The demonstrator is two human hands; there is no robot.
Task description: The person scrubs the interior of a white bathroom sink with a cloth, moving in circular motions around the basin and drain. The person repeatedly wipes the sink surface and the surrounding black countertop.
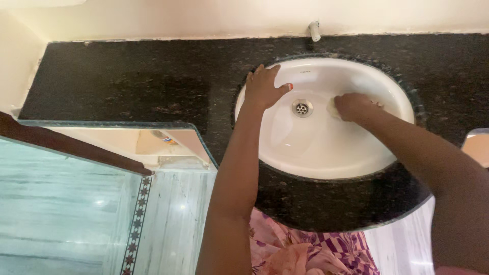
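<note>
Sink point(316, 153) rim under my left hand point(263, 87), fingers spread flat, holding nothing. My right hand point(354, 106) clenches a pale sponge point(332, 108) beside the drain point(302, 107); basin below lies open.

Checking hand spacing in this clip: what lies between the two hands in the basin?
In the head view, the metal drain sits in the white basin between the left hand on the rim and the right hand pressing a pale pad.

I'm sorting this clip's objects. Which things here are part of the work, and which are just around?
In use: white sink basin; pale scrub pad under the right hand; left hand on the rim.

Just there: drain; wall tap; dark stone counter.
</note>
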